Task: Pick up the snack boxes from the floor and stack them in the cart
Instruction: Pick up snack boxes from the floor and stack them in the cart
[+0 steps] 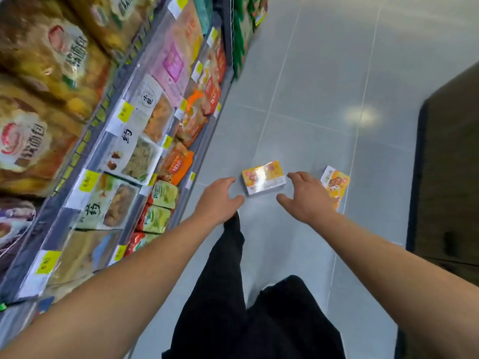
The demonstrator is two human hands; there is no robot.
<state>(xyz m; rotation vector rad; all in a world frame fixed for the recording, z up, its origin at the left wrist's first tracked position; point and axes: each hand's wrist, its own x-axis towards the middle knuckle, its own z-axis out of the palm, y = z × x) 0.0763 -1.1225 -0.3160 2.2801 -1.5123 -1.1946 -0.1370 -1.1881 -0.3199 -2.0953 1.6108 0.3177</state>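
Reaching step: the left hand point(220, 196) and right hand point(304, 194), both spread and empty, flank the near snack box point(263, 178) at frame centre; another box point(335, 186) lies right. Next, both hands must close on it.

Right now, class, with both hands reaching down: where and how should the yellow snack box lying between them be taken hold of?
Grip the yellow snack box by its two short ends, coming from above. It lies flat on the floor, broad face up, so only its sides offer purchase. The left hand and right hand already flank those ends, open, probably suiting a two-handed squeeze.
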